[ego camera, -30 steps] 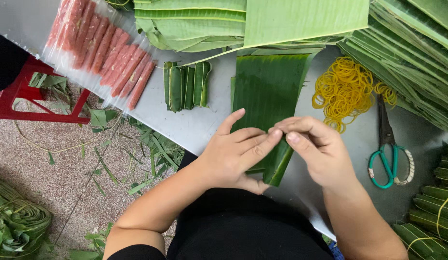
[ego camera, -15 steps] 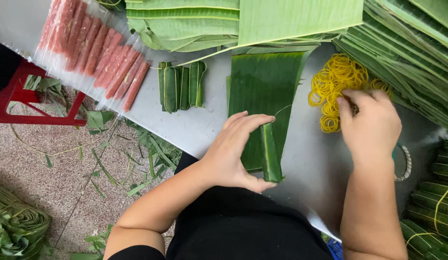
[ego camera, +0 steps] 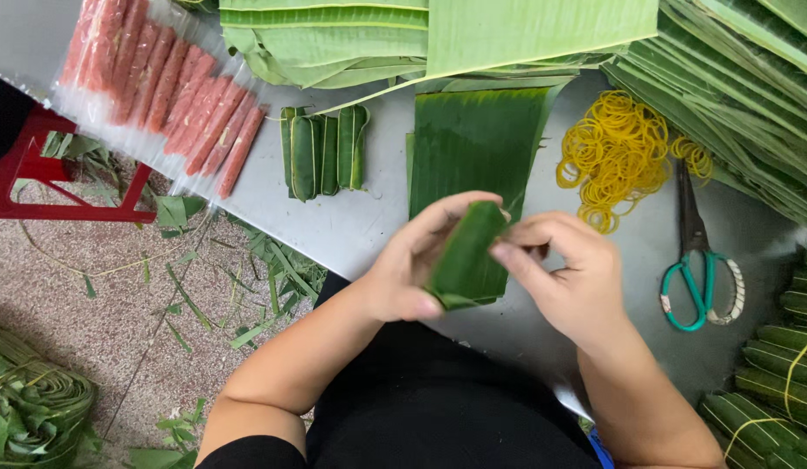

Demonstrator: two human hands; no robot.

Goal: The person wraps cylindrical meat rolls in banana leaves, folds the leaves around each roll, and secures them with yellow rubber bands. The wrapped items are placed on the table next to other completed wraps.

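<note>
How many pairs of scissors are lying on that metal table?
1. The scissors, with green handles, lie on the table right of the yellow rubber bands, beyond the right hand. Others may be hidden under the leaf stacks.

Contents of the leaf roll (ego camera: pixel 466 256) hidden; stacked leaves (ego camera: pixel 751 95) cut off at edge
</note>
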